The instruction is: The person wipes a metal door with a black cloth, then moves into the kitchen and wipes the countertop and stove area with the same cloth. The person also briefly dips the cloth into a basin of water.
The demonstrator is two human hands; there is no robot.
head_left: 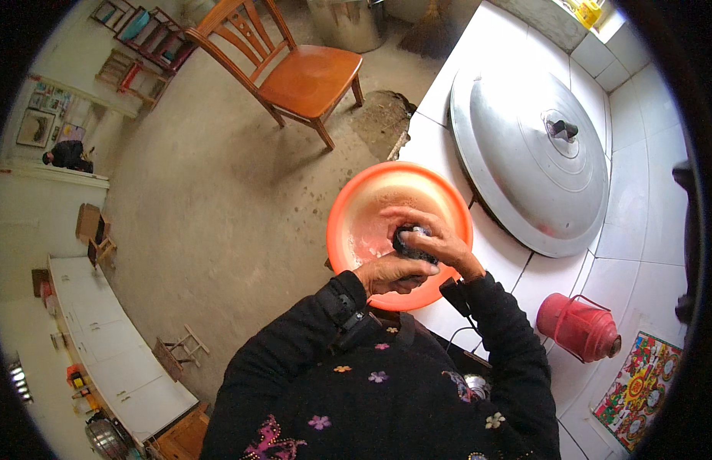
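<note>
Directly before me is an orange plastic basin (339,230) with cloudy, sudsy water (390,198) in it. Over the water, my right hand (445,238) curls its fingers around a small, dark, wet cloth (406,244) with suds on it. My left hand (390,275) is closed at the lower end of the same cloth, just below the right hand. The fingers hide much of the cloth, so its exact kind cannot be told.
On the white-tiled counter (505,276) to the right are a large domed metal lid (517,167) and a red thermos flask (574,328). A wooden chair (310,77) stands ahead on the concrete floor (218,218). Far left, a person (68,156) is beyond white cabinets (111,351).
</note>
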